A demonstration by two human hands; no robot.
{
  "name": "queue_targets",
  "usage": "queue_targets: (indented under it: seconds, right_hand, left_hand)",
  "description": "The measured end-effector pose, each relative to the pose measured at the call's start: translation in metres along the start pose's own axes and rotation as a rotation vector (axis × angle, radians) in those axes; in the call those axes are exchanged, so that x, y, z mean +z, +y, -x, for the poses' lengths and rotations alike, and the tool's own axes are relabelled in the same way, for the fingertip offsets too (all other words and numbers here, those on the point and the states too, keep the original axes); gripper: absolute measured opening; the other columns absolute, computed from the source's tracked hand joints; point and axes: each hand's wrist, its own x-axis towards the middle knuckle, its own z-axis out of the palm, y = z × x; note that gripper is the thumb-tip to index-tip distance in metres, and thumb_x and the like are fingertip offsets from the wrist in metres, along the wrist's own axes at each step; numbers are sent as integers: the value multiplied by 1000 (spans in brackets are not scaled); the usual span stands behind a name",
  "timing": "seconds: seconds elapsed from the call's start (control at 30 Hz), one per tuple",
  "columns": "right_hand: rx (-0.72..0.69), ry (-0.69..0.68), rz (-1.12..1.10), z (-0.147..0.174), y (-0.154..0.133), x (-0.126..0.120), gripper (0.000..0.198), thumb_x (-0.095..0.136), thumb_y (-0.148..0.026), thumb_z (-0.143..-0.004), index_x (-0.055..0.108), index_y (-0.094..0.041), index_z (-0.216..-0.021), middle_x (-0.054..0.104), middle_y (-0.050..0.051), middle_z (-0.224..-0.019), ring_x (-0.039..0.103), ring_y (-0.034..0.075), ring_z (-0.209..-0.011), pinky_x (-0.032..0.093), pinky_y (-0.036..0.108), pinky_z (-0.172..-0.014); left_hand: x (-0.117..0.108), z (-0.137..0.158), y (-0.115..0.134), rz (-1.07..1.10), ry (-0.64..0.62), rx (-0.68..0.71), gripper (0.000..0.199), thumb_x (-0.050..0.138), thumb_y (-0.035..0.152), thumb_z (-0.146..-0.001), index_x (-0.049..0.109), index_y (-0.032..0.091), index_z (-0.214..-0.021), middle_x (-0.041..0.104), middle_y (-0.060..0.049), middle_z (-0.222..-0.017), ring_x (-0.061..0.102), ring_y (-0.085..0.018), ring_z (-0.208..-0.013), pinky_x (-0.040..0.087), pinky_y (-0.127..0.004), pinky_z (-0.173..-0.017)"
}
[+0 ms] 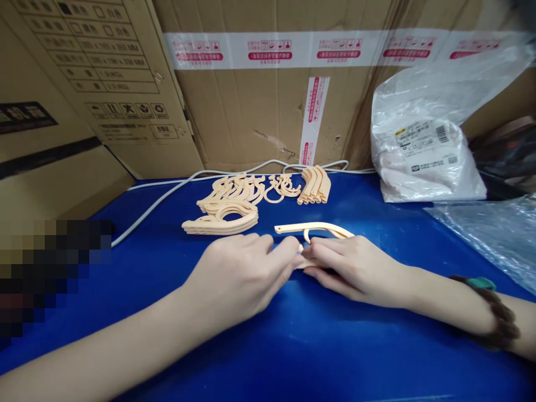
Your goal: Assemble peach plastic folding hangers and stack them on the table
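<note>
My left hand and my right hand meet over the blue table, fingertips nearly together. Both are pinched on a small beige plastic hanger part, mostly covered by the fingers. Just beyond the right hand's knuckles is a curved beige hanger arm, with part of a hook below it. Whether these join the pinched part is hidden. To the left, past my left hand, lies a stack of beige folding hangers.
Behind the stack are loose curved hanger pieces, hooks and a row of hanger arms. A white cable runs along the back and left. Cardboard boxes wall the rear; a white plastic bag and clear plastic lie right.
</note>
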Motion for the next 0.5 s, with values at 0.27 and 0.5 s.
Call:
queue_targets:
  seconds: [0.27,0.5]
  right_hand:
    - [35,-52,-31,0,-2,-3,15,40,-22,-98,53,-17,-94,62,4,-86,57,13,-68,45,24,-63]
    - [30,-34,-56,1,-2,-3,10,42,-21,-97,50,-18,-91,63,2,-84,56,12,-65,44,23,-60]
  left_hand:
    - [24,6,-15,334,-186,-227,32,31,29,-101,53,19,-79,60,-1,-72,55,-18,-69,36,-29,-62]
    - [23,4,-13,427,-224,-286,29,33,32,-101,42,21,-76,52,1,-69,50,-17,-65,33,-28,-58]
